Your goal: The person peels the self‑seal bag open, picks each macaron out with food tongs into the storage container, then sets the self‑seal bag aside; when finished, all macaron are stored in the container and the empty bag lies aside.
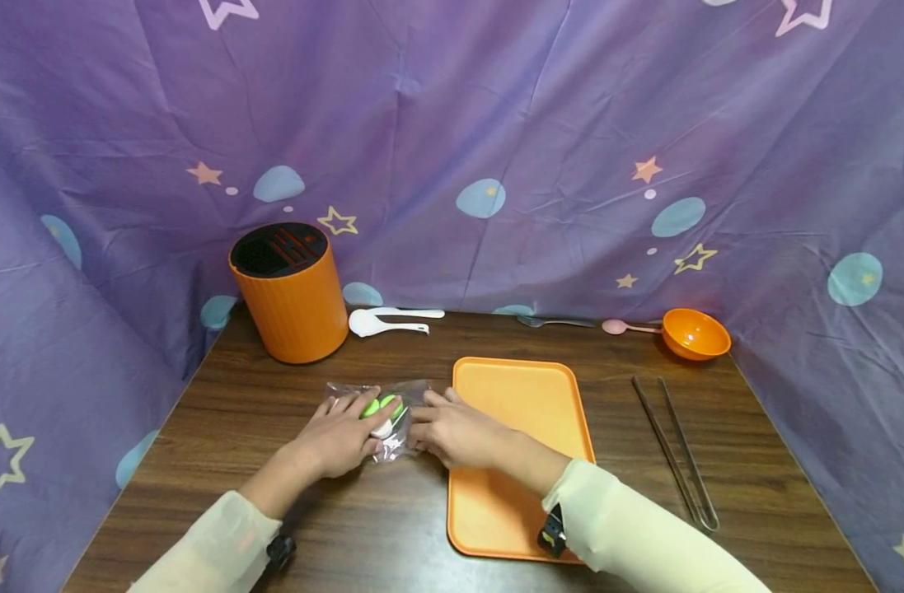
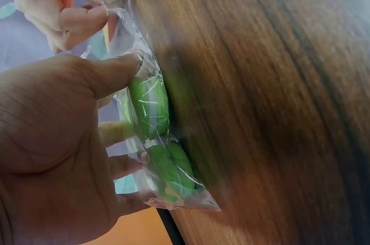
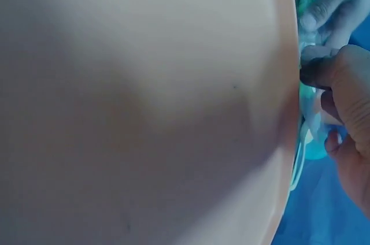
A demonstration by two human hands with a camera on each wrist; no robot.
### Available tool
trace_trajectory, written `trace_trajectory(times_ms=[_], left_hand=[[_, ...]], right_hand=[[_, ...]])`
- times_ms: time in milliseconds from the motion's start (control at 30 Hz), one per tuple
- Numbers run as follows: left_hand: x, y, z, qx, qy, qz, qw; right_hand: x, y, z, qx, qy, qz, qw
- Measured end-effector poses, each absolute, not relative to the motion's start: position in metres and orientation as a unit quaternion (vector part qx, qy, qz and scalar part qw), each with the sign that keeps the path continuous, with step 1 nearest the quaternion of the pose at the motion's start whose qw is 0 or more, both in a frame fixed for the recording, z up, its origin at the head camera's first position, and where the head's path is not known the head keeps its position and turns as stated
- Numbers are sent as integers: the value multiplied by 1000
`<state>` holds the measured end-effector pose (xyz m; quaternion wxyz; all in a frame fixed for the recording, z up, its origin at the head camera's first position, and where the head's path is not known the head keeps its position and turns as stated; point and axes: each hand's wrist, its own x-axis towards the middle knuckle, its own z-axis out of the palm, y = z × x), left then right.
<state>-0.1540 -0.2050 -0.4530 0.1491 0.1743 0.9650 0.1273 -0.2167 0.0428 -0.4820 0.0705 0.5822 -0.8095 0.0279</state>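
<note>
A clear plastic bag (image 1: 392, 447) lies on the table left of the orange tray (image 1: 518, 511). Inside it are round green things (image 1: 391, 407) and something white; in the left wrist view the green pieces (image 2: 151, 106) press against the film. My left hand (image 1: 339, 435) holds the bag from its left side, thumb on the near side and fingers over the far side. At the bag's right end, my right hand (image 1: 455, 431) pinches the film between thumb and curled fingers, its forearm over the tray.
An orange knife block (image 1: 292, 317) stands at the back left, beside white spoons (image 1: 370, 322). Along the back right are a fork (image 1: 555, 322), a pink spoon (image 1: 622, 327) and an orange bowl (image 1: 695, 336). Metal tongs (image 1: 662, 441) lie right of the tray. A purple curtain (image 1: 437, 123) surrounds the table.
</note>
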Motion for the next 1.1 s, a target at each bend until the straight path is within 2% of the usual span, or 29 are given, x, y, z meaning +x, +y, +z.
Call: trace_trajectory(times_ms=[300,433,667,867,1100], left_hand=[[-152,-208,-454,182,964,124,148],[-153,-212,-455,193,960,137,149],[-161,-235,-454,190,947,225,132],[-164,-256,-442,163,935,241,204],[-170,-281,-447,157,920,266,241]], right_hand=[[-204,60,-484,595,-795,28,110],[-201,73,-486,597,-794,35,110],[-195,84,-483,548,-831,94,27],[-196,82,-474,515,-839,162,-65],[-199,81,-471,513,-806,276,-106]])
